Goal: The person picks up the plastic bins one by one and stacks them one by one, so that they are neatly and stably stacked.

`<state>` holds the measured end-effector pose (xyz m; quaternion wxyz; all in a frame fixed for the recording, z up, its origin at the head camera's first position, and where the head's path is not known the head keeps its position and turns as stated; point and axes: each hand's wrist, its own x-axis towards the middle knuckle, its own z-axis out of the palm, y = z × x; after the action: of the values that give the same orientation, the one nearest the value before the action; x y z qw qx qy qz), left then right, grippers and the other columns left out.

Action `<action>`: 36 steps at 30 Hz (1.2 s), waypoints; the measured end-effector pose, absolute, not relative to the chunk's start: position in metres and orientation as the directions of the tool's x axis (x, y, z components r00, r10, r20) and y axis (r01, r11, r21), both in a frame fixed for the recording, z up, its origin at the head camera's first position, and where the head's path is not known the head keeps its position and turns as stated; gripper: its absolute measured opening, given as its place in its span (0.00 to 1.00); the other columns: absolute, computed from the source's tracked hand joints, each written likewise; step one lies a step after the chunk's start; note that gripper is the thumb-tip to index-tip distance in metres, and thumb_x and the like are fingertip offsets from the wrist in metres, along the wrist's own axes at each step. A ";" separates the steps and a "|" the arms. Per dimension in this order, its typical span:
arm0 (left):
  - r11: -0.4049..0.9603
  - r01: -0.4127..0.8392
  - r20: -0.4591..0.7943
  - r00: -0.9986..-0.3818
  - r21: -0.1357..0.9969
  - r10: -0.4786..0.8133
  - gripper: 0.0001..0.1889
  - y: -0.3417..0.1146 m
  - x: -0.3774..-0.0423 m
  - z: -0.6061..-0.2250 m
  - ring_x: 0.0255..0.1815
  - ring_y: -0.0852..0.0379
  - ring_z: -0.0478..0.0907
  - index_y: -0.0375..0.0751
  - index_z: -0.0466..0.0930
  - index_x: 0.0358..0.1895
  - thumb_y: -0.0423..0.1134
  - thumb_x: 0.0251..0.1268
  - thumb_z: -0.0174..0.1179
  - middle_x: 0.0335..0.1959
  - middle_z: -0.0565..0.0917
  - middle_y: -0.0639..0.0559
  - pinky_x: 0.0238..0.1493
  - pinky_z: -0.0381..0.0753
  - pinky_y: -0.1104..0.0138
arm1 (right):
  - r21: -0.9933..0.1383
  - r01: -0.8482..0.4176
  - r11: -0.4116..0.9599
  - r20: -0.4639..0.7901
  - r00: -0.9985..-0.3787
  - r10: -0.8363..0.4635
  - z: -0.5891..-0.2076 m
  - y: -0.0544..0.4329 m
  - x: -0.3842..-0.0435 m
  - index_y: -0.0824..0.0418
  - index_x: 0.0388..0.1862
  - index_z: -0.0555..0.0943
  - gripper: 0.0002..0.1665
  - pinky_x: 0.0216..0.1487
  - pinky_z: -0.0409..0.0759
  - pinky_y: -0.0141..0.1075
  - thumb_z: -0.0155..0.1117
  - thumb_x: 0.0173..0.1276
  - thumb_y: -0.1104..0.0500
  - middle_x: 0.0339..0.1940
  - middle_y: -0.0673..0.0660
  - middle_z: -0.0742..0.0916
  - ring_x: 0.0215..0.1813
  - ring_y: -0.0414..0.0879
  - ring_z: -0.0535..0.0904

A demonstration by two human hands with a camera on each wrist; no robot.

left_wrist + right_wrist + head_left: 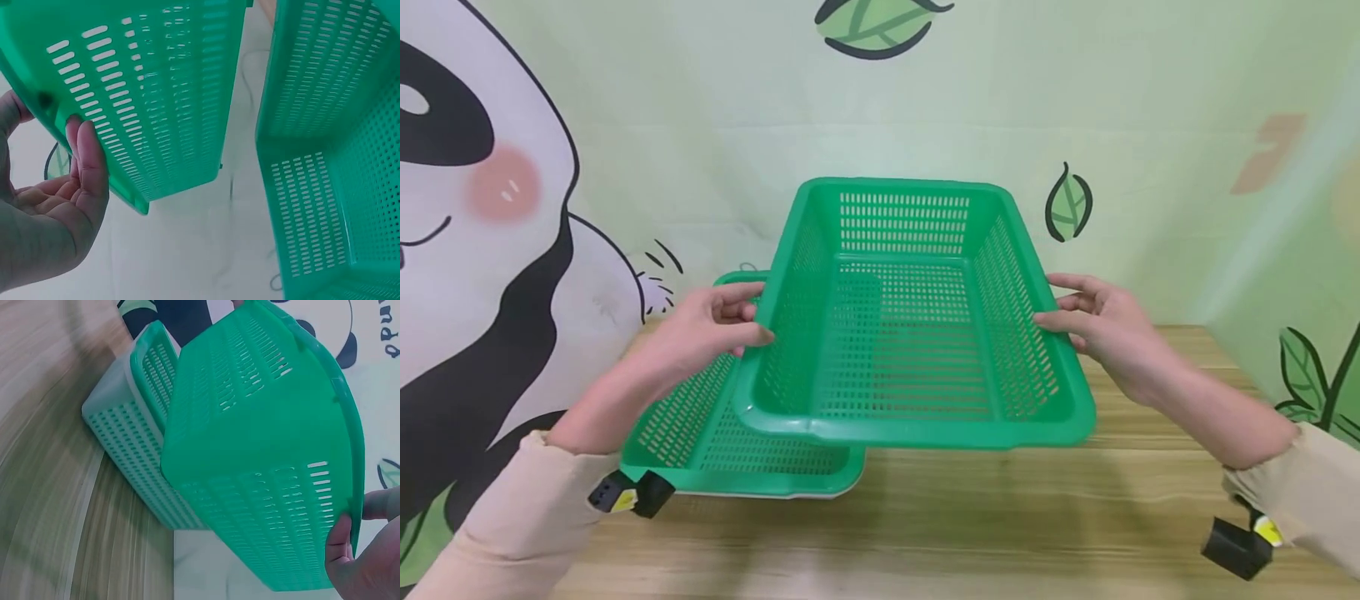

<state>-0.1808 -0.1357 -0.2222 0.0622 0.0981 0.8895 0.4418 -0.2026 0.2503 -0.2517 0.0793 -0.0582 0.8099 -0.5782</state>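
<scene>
The left hand (59, 219) is pinching the rim of a green basket (134, 94), with fingertips touching it near the lower left edge. This basket is slanting across the upper left, showing rows of slots. A second green basket (334, 147) is standing apart at the right, showing its slotted inner walls. A pale backdrop (181, 250) is filling the gap between them.
</scene>
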 end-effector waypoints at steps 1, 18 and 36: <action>0.598 0.117 -0.029 -0.973 0.793 0.229 0.37 -0.138 -0.180 -0.221 0.28 0.60 0.69 0.36 0.51 0.69 0.36 0.57 0.57 0.36 0.70 0.49 0.37 0.72 0.69 | -0.948 -0.003 0.317 -0.060 -0.980 -0.190 -0.251 0.248 -0.202 0.60 0.71 0.51 0.40 0.45 0.74 0.26 0.57 0.65 0.58 0.48 0.54 0.72 0.41 0.35 0.74; 0.663 0.144 -0.022 -0.971 0.735 0.236 0.31 -0.196 -0.190 -0.221 0.42 0.67 0.72 0.36 0.54 0.68 0.35 0.61 0.50 0.54 0.72 0.39 0.42 0.73 0.68 | -0.992 -0.008 0.124 -0.028 -0.958 -0.286 -0.244 0.204 -0.194 0.65 0.69 0.53 0.37 0.39 0.78 0.31 0.56 0.64 0.65 0.43 0.56 0.76 0.36 0.39 0.78; 0.707 0.133 -0.013 -0.980 0.694 0.198 0.28 -0.234 -0.195 -0.238 0.40 0.63 0.73 0.35 0.59 0.65 0.35 0.60 0.48 0.46 0.76 0.47 0.48 0.72 0.61 | -0.998 0.010 -0.054 0.007 -0.955 -0.297 -0.260 0.167 -0.193 0.65 0.69 0.55 0.37 0.39 0.76 0.30 0.54 0.61 0.71 0.40 0.55 0.74 0.37 0.40 0.74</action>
<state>-0.1947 -0.2338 -0.2380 0.0433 0.0896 0.9229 0.3719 -0.1927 0.1671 -0.2596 0.1070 -0.1058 0.6794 -0.7182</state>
